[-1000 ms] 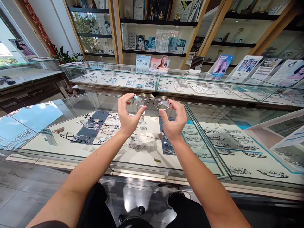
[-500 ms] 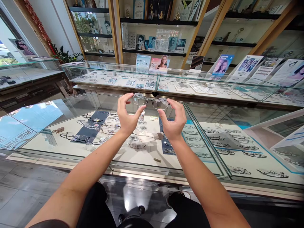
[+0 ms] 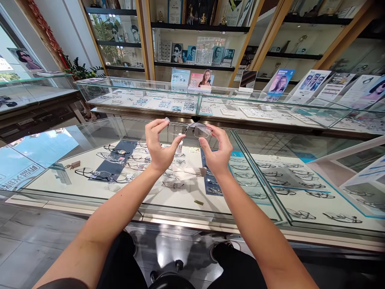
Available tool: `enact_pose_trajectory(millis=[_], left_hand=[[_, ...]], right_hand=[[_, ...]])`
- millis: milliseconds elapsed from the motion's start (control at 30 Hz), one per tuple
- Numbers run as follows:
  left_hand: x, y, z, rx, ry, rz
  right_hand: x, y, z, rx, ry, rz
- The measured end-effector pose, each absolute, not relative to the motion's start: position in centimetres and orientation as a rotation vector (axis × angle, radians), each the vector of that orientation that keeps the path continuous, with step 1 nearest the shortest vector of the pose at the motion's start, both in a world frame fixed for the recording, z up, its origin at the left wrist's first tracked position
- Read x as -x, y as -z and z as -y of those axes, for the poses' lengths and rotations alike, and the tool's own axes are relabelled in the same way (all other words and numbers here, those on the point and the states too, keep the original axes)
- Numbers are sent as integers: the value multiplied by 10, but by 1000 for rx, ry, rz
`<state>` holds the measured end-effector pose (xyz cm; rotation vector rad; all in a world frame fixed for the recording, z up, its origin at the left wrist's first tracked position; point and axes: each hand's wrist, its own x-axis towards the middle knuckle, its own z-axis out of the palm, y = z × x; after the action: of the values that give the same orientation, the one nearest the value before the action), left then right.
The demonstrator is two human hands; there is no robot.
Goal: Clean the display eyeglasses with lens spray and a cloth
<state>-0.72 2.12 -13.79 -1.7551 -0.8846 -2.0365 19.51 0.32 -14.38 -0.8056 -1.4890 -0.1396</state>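
A pair of thin-rimmed eyeglasses [image 3: 202, 130] is held up in front of me, above the glass counter. My left hand [image 3: 161, 145] grips its left side with the fingers, the thumb raised near the lower edge of the left lens. On the other side my right hand [image 3: 218, 149] pinches the right end of the frame, its thumb below the right lens. The lenses are clear, and the temples are mostly hidden. Just behind the glasses a small white bottle [image 3: 180, 145] stands on the counter. Below my hands lies a whitish cloth or paper [image 3: 186, 172].
Under the glass of the display counter [image 3: 99, 197] lie several eyeglasses on white and dark blue panels. A brown key fob [image 3: 73, 164] lies at the left. Behind runs a second showcase [image 3: 141, 86] with upright leaflets [image 3: 279, 85]. A white stand [image 3: 355, 160] rises at the right.
Both hands have shifted slightly left with the eyeglasses, which have turned a little so that the lenses look different. The grip stays on both sides.
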Motion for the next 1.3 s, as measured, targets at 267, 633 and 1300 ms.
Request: enact_pose_trajectory(millis=[267, 633, 1300], left_hand=[[4, 134, -15, 1805, 2100, 920], [4, 132, -15, 1835, 2200, 925], [5, 135, -17, 1737, 2088, 922]], right_hand=[[-195, 137, 4, 759, 235, 1445], [-191, 137, 6, 766, 103, 1432], [-191, 145, -1, 840, 12, 1489]])
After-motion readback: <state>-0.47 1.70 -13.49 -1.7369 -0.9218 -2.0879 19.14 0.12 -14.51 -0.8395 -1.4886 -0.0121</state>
